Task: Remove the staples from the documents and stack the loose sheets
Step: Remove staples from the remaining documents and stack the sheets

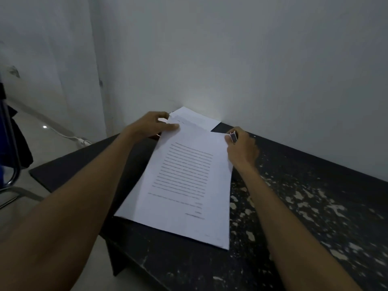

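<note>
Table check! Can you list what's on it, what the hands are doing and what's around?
Surface: dark table, pale worn flecks at right.
Job's things: printed document lying on it; white sheets beyond, by the wall.
Clutter: nothing seen.
Hands: left hand pinches the document's top left corner; right hand grips a small tool at its top right.
Cables: white cable on the floor.
Surroundings: pale wall; chair frame far left.

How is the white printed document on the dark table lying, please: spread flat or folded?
Spread flat, face up: the white printed document shows its whole page of text lines; the left hand pinches a far corner.
</note>
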